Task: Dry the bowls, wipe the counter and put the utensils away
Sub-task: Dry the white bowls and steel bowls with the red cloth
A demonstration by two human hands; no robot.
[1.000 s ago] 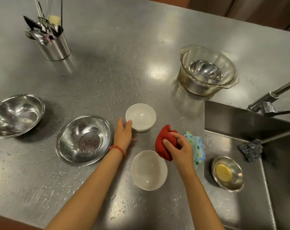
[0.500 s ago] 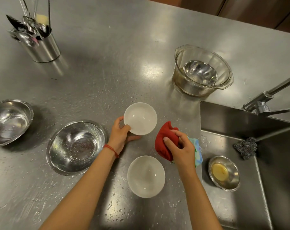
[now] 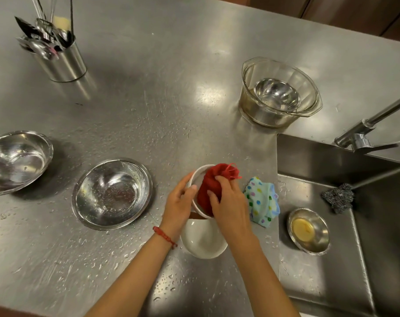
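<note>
Left hand (image 3: pixel 179 205) grips small white ceramic bowl (image 3: pixel 195 179), tilted above the wet steel surface (image 3: pixel 148 110). Right hand (image 3: pixel 228 202) presses bunched red cloth (image 3: pixel 211 181) inside it (second white bowl (image 3: pixel 203 241) below).

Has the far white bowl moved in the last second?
Yes. The left hand has lifted and tilted the white bowl off the counter, toward the near bowl.

Your left hand (image 3: pixel 178 207) holds a small white bowl (image 3: pixel 195 177) tilted above the wet steel counter (image 3: pixel 171 106), just left of the sink (image 3: pixel 331 202). Your right hand (image 3: pixel 228 202) presses a red cloth (image 3: pixel 211 183) inside, apparently bunched.
</note>
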